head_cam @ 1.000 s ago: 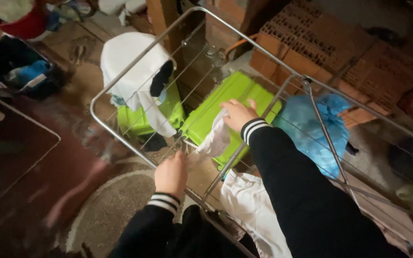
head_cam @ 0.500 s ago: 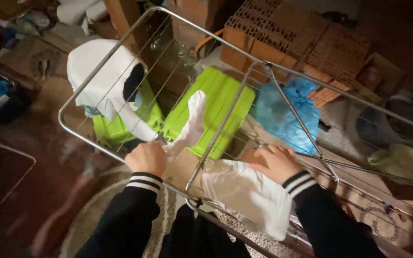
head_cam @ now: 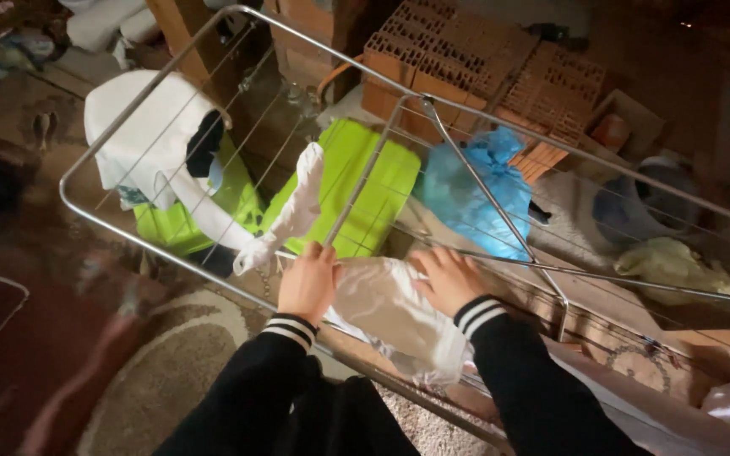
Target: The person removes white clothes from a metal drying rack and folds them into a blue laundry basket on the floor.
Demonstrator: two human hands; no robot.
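Observation:
A metal drying rack [head_cam: 120, 226] with thin wires stands in front of me. A white cloth [head_cam: 390, 317] lies draped over its near wires. My left hand [head_cam: 307, 283] grips the cloth's left edge. My right hand [head_cam: 448, 279] presses on its right side with fingers spread. A long white sock [head_cam: 293, 211] hangs over the wires just left of my left hand. Both arms wear black sleeves with white-striped cuffs.
A white garment with a dark patch [head_cam: 158, 139] hangs at the rack's far left corner. Under the rack lie green plastic lids [head_cam: 356, 169] and a blue plastic bag [head_cam: 475, 198]. Hollow red bricks [head_cam: 483, 59] are stacked behind. A round rug [head_cam: 162, 380] covers the floor.
My right hand has come down from the far wires onto the white cloth. My left hand has shifted right, from the sock to the cloth's edge. The view has swung left.

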